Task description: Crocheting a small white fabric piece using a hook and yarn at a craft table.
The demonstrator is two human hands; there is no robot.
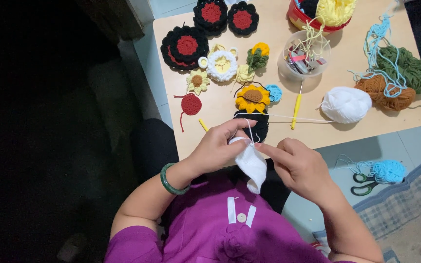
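Note:
My left hand (216,147) pinches the top of a small white crocheted piece (251,164) that hangs down in front of my purple top. My right hand (299,163) is closed at the piece's right edge, fingertips touching it. A white strand (288,118) runs from the piece across a low wooden table (405,119) to a ball of white yarn (346,104). A green bangle (167,179) sits on my left wrist.
The table holds red-and-black crocheted rounds (186,46), a crocheted sunflower (252,97), a black piece (259,124), a yellow crochet hook (296,108), a clear cup (304,61), a red tub of yellow yarn (323,13) and green, brown and blue yarn (399,78). Green scissors (364,185) and blue yarn (389,170) lie on the floor.

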